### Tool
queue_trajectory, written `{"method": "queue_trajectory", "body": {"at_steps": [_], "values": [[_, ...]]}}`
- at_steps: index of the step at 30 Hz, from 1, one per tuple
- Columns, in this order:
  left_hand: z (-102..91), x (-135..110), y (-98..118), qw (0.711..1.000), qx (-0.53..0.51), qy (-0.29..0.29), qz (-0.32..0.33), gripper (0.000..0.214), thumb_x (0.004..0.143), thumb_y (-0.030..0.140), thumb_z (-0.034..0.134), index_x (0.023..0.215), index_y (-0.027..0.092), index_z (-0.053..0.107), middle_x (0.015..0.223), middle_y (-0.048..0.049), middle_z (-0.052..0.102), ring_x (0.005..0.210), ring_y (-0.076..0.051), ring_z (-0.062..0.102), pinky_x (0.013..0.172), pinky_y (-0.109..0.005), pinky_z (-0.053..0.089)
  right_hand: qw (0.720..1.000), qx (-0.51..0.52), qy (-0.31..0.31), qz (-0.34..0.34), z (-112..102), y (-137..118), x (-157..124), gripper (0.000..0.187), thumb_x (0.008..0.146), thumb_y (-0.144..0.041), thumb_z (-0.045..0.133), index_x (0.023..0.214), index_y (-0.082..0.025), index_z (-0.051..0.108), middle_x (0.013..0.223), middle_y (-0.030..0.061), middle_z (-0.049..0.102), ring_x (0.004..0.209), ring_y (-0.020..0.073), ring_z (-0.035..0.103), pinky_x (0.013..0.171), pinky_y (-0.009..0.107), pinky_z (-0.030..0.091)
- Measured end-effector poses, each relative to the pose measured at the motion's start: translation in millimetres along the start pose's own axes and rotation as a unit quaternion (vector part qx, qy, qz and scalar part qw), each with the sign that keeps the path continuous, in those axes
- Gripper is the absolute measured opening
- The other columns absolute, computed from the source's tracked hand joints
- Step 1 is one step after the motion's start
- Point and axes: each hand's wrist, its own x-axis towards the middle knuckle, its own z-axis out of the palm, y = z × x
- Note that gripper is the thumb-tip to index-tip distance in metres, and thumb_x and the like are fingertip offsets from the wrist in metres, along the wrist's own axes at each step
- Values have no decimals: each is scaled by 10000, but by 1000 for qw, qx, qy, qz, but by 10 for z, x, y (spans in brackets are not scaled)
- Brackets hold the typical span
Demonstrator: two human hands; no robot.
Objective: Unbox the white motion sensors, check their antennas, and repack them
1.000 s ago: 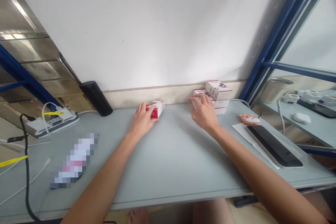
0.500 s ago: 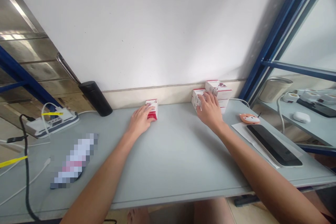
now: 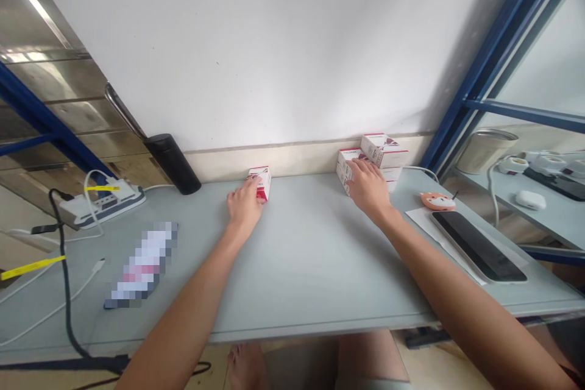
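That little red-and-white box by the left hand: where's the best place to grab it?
Probably around its upright sides at mid-height, coming from the near side, where the left hand rests. The small box stands upright and looks narrow enough for one hand, and the wall close behind leaves little room at the back.

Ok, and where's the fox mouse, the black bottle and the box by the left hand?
Fox-face computer mouse (image 3: 437, 201), head view, on its orange top.
Black bottle (image 3: 172, 164), head view, on its side.
Red-and-white box (image 3: 264, 190), head view, on its red side.
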Motion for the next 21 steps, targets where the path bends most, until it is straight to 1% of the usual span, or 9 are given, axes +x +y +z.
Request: {"method": "queue_trajectory", "body": {"at_steps": [3,5,7,10,12,14,16,18,21], "values": [[-31,10,-90,1000,19,-5,-13,541,907,77,562,1432,205,584,1433,-170,684,1114,-388,721,948,-538,526,1000,9,4,0,10,16,4,510,902,-83,640,1407,-153,614,1461,168,657,1365,343,588,1164,499,445],[-34,20,-149,1000,25,-7,-5,541,891,72,581,1418,194,590,1428,-188,675,1185,-404,685,964,-545,530,1000,14,7,-3,16,27,5,505,903,-82,644,1403,-156,622,1452,167,665,1359,346,594,1154,507,455],[-22,24,-178,1000,28,-5,10,554,879,60,588,1418,187,589,1442,-199,654,1311,-421,610,1030,-563,509,1000,19,11,-5,16,33,7,506,900,-72,638,1397,-161,629,1442,164,673,1358,348,597,1145,514,463],[13,13,-145,999,24,9,41,612,838,23,598,1432,169,588,1552,-230,543,1517,-452,401,1194,-637,363,1000,23,17,-3,9,28,8,501,899,-66,625,1391,-162,640,1436,157,683,1356,350,602,1133,518,475],[39,-5,-78,997,19,18,66,654,816,4,601,1441,196,593,1625,-212,458,1587,-434,289,1265,-650,249,999,23,22,-1,2,18,8,489,904,-69,617,1384,-157,649,1431,153,690,1348,353,610,1127,519,484],[60,-31,13,995,-29,26,92,622,844,25,590,1431,229,611,1663,-184,409,1607,-416,241,1289,-659,178,999,25,25,-4,-8,0,7,478,909,-68,606,1377,-154,659,1426,154,696,1339,353,619,1121,521,494],[78,-62,114,986,-119,26,117,520,901,87,572,1393,238,646,1657,-176,413,1605,-422,224,1285,-689,144,999,33,28,-6,-23,-26,6,474,915,-65,593,1373,-158,668,1423,154,701,1338,351,623,1117,526,502],[98,-94,212,969,-203,12,140,440,943,150,562,1356,255,674,1616,-160,463,1580,-414,267,1276,-689,172,998,50,32,2,-48,-63,6,469,926,-75,585,1377,-170,674,1423,147,704,1342,349,625,1112,531,511],[148,-134,326,946,-281,-22,157,419,982,249,573,1389,311,649,1544,-105,543,1513,-341,394,1276,-596,278,993,107,40,28,-102,-149,8,451,955,-144,609,1397,-204,681,1449,121,694,1354,353,625,1084,529,540]]}}
